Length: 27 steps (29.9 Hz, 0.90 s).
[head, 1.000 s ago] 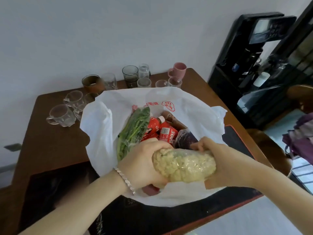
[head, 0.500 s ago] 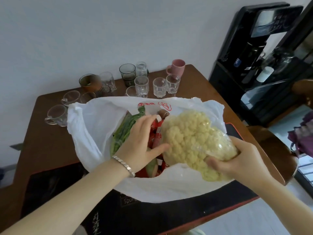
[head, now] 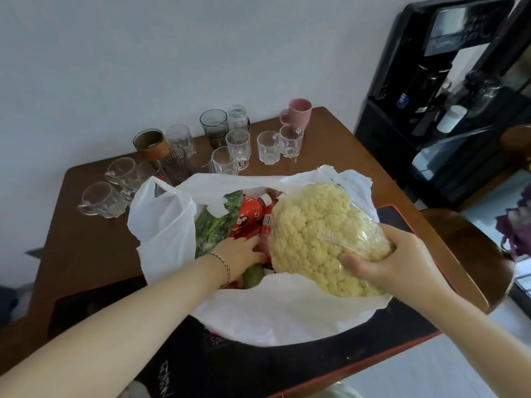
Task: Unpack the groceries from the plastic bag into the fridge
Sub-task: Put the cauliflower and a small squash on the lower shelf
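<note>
A white plastic bag (head: pixel 275 308) stands open on a brown table (head: pixel 86 248). My right hand (head: pixel 393 262) grips a cauliflower (head: pixel 319 234) wrapped in clear film and holds it above the bag's right side. My left hand (head: pixel 241 252) reaches down inside the bag, fingers stretched toward the red bottles (head: pixel 250 218). Its fingertips are hidden behind the cauliflower. A bundle of leafy greens (head: pixel 215 225) lies in the bag's left part, and a green fruit (head: pixel 254 274) sits below my left hand.
Several clear glasses (head: pixel 238 146), a pink mug (head: pixel 298 112) and a brown cup (head: pixel 150 143) crowd the table's far edge. A black mat (head: pixel 258 366) covers the near part of the table. A black water dispenser (head: pixel 425 90) stands at the right, with a wooden chair (head: pixel 471 254) beside the table.
My left hand let go of the cauliflower and went down into the bag. My right hand alone lifted the cauliflower up and to the right.
</note>
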Each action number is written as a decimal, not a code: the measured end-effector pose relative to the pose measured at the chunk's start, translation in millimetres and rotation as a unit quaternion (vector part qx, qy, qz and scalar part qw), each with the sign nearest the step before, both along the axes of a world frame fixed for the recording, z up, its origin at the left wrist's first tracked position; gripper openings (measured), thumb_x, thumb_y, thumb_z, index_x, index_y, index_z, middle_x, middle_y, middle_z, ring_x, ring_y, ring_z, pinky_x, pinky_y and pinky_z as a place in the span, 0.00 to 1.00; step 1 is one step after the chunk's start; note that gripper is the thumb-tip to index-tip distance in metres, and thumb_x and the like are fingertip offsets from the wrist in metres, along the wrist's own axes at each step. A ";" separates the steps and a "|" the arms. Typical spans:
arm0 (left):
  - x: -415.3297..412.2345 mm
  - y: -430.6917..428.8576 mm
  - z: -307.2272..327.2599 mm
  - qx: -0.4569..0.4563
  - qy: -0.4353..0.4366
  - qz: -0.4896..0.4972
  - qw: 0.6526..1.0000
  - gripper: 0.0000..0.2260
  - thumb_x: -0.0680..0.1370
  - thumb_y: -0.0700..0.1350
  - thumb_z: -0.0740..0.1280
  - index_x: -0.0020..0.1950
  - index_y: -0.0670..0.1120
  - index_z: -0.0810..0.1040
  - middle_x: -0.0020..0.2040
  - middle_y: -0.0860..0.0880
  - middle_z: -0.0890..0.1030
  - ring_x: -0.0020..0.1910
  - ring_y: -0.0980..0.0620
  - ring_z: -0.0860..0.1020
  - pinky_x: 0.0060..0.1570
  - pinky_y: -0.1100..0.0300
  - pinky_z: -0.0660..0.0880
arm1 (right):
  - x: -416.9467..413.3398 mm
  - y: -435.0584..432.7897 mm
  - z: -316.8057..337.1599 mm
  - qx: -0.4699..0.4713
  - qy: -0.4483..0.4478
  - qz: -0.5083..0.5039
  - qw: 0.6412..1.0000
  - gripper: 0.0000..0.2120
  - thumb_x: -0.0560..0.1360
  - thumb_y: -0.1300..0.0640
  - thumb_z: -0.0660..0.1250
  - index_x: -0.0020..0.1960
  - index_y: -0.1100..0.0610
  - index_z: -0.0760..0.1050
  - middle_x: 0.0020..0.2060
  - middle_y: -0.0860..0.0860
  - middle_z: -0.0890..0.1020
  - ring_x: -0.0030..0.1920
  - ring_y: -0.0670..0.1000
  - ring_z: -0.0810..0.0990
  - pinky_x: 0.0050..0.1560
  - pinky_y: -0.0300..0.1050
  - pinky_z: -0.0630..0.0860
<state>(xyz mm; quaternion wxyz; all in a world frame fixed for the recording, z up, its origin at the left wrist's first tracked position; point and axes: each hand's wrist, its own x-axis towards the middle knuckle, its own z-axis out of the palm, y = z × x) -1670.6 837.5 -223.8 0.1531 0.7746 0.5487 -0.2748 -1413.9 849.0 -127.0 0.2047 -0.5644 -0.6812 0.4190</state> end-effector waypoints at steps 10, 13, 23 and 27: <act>-7.1 -15.8 53.2 0.101 -0.037 0.109 0.988 0.27 0.74 0.53 0.68 0.68 0.46 0.64 0.66 0.47 0.68 0.63 0.47 0.70 0.60 0.55 0.69 | -5.4 3.4 4.1 -0.016 -0.010 0.007 1.000 0.14 0.58 0.43 0.74 0.39 0.46 0.75 0.35 0.45 0.83 0.36 0.46 0.84 0.36 0.43 0.82; -16.4 -31.5 83.0 0.155 -0.101 0.201 0.962 0.23 0.73 0.52 0.69 0.62 0.45 0.65 0.59 0.48 0.73 0.57 0.49 0.74 0.55 0.58 0.71 | -13.3 1.6 10.1 -0.021 -0.028 0.002 0.999 0.17 0.56 0.42 0.73 0.41 0.47 0.76 0.37 0.47 0.84 0.38 0.47 0.84 0.41 0.49 0.83; -48.9 -30.4 154.8 0.263 -0.380 0.262 0.847 0.19 0.65 0.56 0.75 0.51 0.56 0.73 0.46 0.57 0.73 0.41 0.60 0.72 0.39 0.70 0.65 | -53.5 -39.2 66.0 0.070 -0.132 -0.108 0.983 0.18 0.56 0.37 0.73 0.40 0.45 0.76 0.35 0.45 0.82 0.37 0.46 0.81 0.40 0.48 0.82; -23.2 -14.2 173.1 0.228 -0.437 0.208 0.845 0.16 0.65 0.57 0.75 0.46 0.58 0.72 0.40 0.61 0.77 0.39 0.65 0.74 0.34 0.69 0.69 | -29.8 -71.1 106.5 0.161 -0.102 -0.203 0.960 0.16 0.54 0.39 0.74 0.37 0.44 0.74 0.31 0.41 0.79 0.32 0.41 0.78 0.31 0.36 0.75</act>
